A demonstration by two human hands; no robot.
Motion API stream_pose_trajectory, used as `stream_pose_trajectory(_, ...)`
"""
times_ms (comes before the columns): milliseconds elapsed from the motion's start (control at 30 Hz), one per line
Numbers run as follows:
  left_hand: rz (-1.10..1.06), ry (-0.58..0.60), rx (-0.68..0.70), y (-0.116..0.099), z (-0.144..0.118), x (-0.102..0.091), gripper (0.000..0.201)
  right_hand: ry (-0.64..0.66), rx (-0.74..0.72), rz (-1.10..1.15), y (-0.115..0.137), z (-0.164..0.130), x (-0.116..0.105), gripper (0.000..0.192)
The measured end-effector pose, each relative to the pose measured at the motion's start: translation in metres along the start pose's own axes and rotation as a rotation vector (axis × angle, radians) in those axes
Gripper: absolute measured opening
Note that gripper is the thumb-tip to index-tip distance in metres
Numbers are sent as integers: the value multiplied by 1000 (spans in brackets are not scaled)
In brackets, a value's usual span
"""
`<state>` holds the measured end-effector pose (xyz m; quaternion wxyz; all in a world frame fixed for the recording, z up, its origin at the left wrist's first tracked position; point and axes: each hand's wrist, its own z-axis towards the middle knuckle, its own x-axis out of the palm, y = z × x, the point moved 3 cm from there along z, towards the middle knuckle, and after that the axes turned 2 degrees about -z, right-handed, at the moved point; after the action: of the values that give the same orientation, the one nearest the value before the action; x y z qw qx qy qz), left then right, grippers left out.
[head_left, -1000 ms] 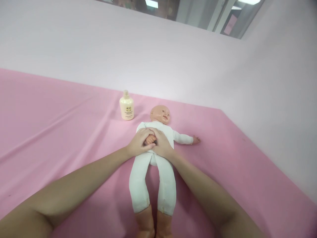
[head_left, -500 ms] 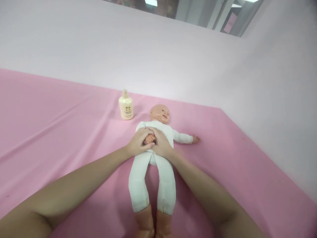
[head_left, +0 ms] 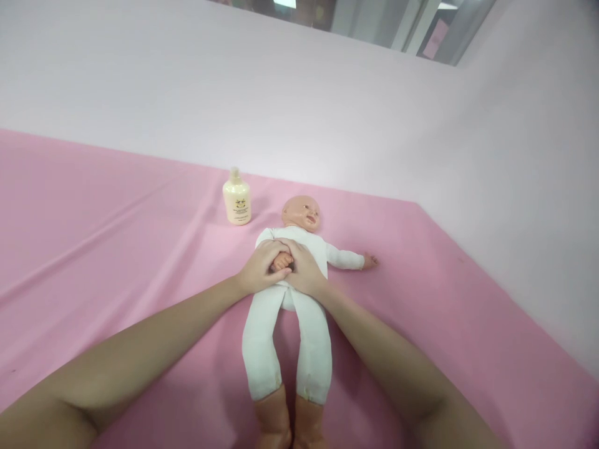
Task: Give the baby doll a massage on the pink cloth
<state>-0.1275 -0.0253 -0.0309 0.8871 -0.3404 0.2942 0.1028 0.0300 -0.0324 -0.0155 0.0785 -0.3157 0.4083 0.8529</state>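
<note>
A baby doll (head_left: 312,318) with a white cloth body lies on its back, head away from me and face turned to the right. Over its belly, my left hand (head_left: 262,267) and my right hand (head_left: 305,268) are wrapped around one of the doll's small hands (head_left: 282,261), which shows between them. My fingers meet above the little hand, and the left thumb crosses below it. The doll's other arm (head_left: 346,257) stretches out to the right, untouched. Its bare lower legs reach the bottom edge of the view.
A cream pump bottle (head_left: 238,201) with dark print stands left of the doll's head. Everything rests on a pink sheet (head_left: 116,212) with creases on the left. Behind it rises a white wall (head_left: 187,87) with a window (head_left: 365,25) at the top.
Almost nothing differs. The whole view has shifted very slightly, while both hands stay around the doll's hand.
</note>
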Motion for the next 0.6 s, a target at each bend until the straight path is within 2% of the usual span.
stream_pose_trajectory(600,21,-1,32,0,0,0,33,0,8,-3,3,0,-1,62)
